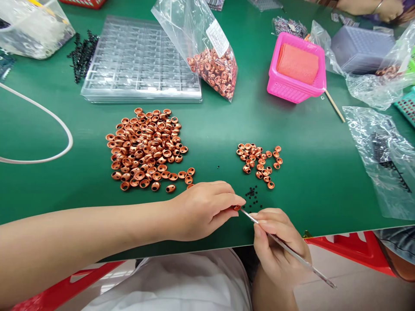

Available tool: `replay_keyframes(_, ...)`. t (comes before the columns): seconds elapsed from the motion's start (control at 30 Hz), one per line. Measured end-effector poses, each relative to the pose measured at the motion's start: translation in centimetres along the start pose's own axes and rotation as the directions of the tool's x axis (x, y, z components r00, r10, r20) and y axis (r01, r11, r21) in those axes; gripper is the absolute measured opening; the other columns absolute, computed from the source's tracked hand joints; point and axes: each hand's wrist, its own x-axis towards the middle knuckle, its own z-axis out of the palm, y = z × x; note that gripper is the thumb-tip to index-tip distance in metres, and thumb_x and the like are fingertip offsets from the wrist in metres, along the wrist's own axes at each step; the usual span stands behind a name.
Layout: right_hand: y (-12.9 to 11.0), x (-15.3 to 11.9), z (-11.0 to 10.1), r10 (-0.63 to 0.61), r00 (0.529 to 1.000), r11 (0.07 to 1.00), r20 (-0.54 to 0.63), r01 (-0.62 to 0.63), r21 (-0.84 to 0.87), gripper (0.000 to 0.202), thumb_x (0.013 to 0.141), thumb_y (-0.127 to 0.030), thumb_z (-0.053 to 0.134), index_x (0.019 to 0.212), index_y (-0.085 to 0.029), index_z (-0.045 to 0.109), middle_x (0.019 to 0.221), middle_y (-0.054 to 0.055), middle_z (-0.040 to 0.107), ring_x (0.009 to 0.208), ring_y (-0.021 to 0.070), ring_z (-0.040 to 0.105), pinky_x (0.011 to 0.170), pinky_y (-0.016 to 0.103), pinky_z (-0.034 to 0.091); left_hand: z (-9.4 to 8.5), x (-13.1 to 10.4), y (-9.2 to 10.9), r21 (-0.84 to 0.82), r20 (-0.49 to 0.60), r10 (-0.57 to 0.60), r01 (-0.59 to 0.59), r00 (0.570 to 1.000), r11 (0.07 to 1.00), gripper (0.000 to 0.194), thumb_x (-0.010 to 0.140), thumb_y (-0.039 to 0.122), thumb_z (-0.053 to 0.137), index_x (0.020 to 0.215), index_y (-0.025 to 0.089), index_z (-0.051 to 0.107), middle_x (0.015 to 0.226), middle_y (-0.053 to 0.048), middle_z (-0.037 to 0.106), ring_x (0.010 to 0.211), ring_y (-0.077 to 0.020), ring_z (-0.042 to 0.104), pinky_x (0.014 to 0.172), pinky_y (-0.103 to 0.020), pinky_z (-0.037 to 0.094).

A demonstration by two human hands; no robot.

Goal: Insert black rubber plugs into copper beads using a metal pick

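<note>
Between the thumb and fingers of my left hand [207, 209] is pinched a small copper-coloured cup [236, 207], mostly covered by the fingertips. My right hand [282, 246] grips a thin metal tweezer-like tool [293, 252] much as one holds a pen, and its tip meets the cup. Whether the tip carries anything is too small to tell. Just beyond the fingertips lie several tiny black pieces [252, 192]. A large pile of copper-coloured cups [145, 147] with holes spreads behind my left forearm. Farther right sits a smaller group of the same cups [259, 160].
Stacked clear plastic trays [139, 60] stand at the back, beside a bag of copper cups [217, 69]. A pink basket [296, 88] holds an orange-red block. Plastic bags [382, 160] lie at right, a white cable [65, 129] at left. Another person's arm [372, 6] shows at top right.
</note>
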Motion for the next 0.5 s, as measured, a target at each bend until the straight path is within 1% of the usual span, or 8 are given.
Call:
replay_keyframes(0.2,0.04,-0.17,-0.11,0.016,0.999,1.000,0.027,-0.016,-0.008,0.038,0.076,0.008,0.063,0.103,-0.019,0.065,0.092,0.004,0.072,0.084,0.0182,0.069,0.070,0.037,0.059,-0.01,0.00,-0.01,0.005,0.009,0.001,-0.001,1.000,1.000,0.019,0.097,0.013,0.054,0.112,0.011,0.066,0.092,-0.009,0.070,0.080,-0.0151,0.064,0.070,-0.024,0.054)
replay_keyframes(0.37,0.00,-0.11,-0.04,-0.005,0.999,0.999,0.038,0.006,-0.045,0.036,0.078,0.005,0.063,0.103,-0.020,0.065,0.093,0.004,0.073,0.083,0.0176,0.069,0.069,0.036,0.060,0.12,0.02,-0.06,0.021,0.027,-0.001,0.000,1.000,1.000,0.018,0.100,0.014,0.050,0.109,0.011,0.065,0.090,-0.008,0.069,0.080,-0.0156,0.063,0.072,-0.025,0.054)
replay_keyframes(0.5,-0.16,-0.09,-0.03,-0.043,0.994,0.993,0.102,0.054,-0.104,0.037,0.078,0.005,0.064,0.105,-0.020,0.064,0.096,0.005,0.074,0.083,0.0173,0.070,0.069,0.035,0.062,0.21,0.00,0.08,0.073,0.049,-0.016,0.012,0.999,0.997,0.019,0.100,0.013,0.046,0.102,0.009,0.064,0.087,-0.009,0.068,0.079,-0.0171,0.062,0.071,-0.027,0.053)
